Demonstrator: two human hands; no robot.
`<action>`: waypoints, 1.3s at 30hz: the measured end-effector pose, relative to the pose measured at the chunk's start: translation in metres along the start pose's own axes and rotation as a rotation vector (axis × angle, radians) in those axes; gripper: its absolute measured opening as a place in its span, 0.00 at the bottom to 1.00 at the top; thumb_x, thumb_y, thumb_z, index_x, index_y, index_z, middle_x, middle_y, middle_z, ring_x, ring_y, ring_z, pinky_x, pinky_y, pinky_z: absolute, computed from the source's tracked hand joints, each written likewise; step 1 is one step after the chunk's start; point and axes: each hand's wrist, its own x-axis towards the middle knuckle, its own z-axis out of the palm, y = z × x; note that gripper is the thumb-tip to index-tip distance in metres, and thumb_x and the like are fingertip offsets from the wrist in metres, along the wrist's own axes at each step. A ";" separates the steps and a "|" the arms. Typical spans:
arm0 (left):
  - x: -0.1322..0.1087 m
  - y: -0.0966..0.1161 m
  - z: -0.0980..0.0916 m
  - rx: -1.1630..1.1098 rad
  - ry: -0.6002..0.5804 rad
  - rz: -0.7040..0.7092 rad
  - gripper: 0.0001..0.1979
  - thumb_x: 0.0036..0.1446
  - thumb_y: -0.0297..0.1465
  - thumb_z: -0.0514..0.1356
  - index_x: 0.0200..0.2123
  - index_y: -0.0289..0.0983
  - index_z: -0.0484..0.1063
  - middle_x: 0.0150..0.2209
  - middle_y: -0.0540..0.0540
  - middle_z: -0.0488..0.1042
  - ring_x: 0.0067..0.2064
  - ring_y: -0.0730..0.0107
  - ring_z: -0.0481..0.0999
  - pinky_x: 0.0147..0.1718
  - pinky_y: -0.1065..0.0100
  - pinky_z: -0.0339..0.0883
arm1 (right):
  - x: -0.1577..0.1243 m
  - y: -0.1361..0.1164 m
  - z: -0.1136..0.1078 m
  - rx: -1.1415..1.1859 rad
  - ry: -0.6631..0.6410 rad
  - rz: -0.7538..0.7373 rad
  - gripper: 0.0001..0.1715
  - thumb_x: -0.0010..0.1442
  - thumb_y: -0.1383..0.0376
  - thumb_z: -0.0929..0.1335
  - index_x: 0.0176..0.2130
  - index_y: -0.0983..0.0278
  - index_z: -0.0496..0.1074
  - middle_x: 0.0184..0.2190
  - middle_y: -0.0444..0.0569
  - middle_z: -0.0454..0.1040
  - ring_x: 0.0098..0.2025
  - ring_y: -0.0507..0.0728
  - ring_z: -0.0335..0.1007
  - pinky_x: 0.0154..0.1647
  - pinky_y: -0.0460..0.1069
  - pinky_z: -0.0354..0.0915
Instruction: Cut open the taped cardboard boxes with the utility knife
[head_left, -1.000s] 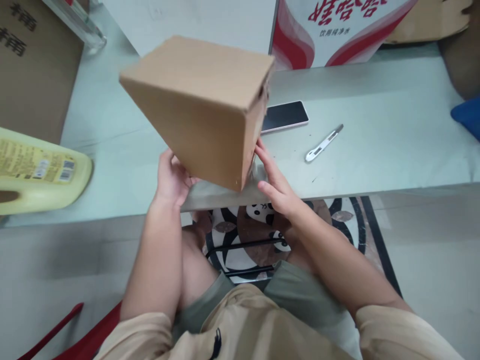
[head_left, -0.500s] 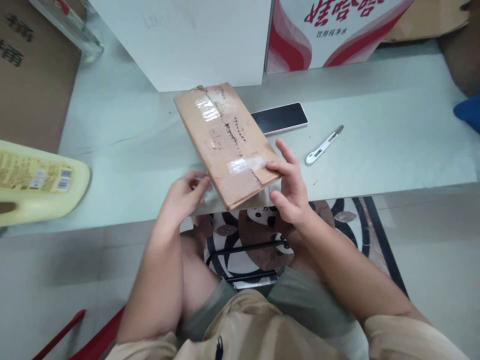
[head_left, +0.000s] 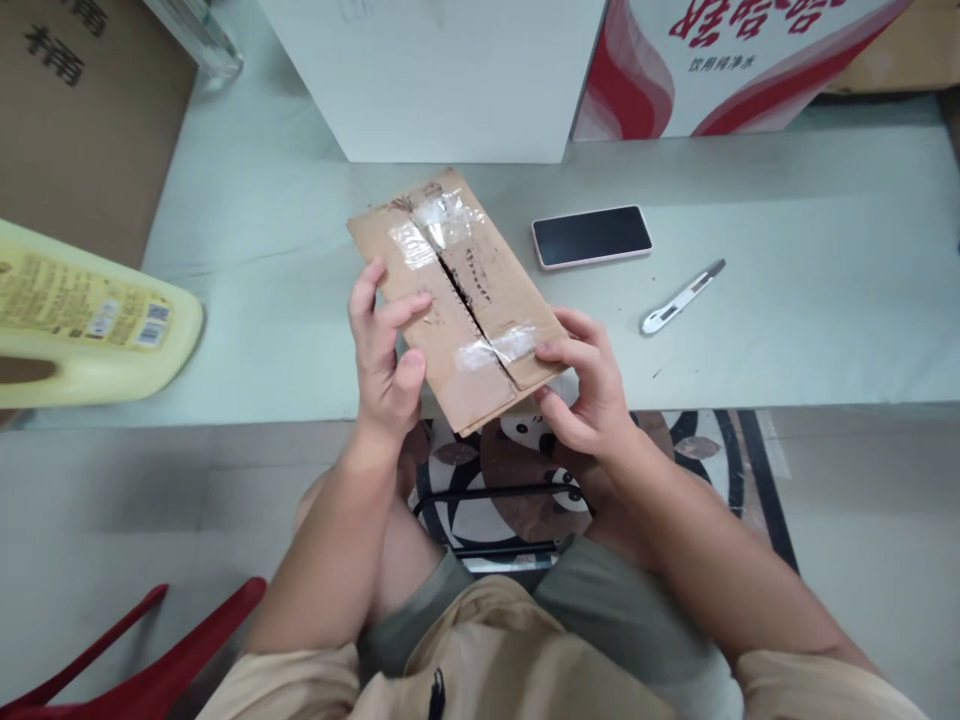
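Note:
A small brown cardboard box (head_left: 480,290) stands on the pale green table (head_left: 787,300) near its front edge, taped top up, with a slit running along the middle seam between two flaps. My left hand (head_left: 386,355) grips the box's left side, fingers laid over the left flap and thumb at its near corner. My right hand (head_left: 589,385) holds the near right corner, fingertips curled onto the right flap's edge by a strip of clear tape.
A phone (head_left: 591,237) lies face up right of the box, a white utility knife (head_left: 681,297) beyond it. A yellow jug (head_left: 90,330) lies at the left. A white box (head_left: 442,70) and a red-and-white carton (head_left: 720,60) stand behind. A red chair (head_left: 150,670) is at lower left.
The box was tipped up in the air, then set flat with its taped top up. Both hands moved from its underside onto the top flaps, and the seam now gapes.

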 end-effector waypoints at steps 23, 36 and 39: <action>0.000 -0.003 0.016 -0.062 0.138 0.075 0.25 0.64 0.59 0.51 0.52 0.56 0.75 0.66 0.51 0.64 0.70 0.49 0.63 0.72 0.43 0.52 | 0.000 0.048 -0.099 -0.879 0.009 1.137 0.11 0.55 0.60 0.68 0.31 0.58 0.60 0.28 0.43 0.62 0.30 0.57 0.56 0.40 0.54 0.61; 0.001 0.007 0.022 -0.028 0.157 0.113 0.23 0.67 0.53 0.48 0.52 0.49 0.73 0.67 0.46 0.63 0.70 0.47 0.62 0.70 0.40 0.54 | -0.001 -0.009 -0.048 0.096 0.255 0.145 0.23 0.61 0.46 0.71 0.50 0.54 0.69 0.29 0.42 0.69 0.26 0.55 0.65 0.25 0.51 0.64; 0.000 0.010 0.020 0.020 0.137 0.052 0.27 0.66 0.57 0.45 0.52 0.49 0.72 0.67 0.46 0.62 0.71 0.45 0.63 0.72 0.38 0.50 | 0.003 -0.040 -0.044 0.128 0.196 0.008 0.22 0.57 0.55 0.77 0.47 0.54 0.70 0.26 0.39 0.65 0.22 0.52 0.61 0.21 0.49 0.62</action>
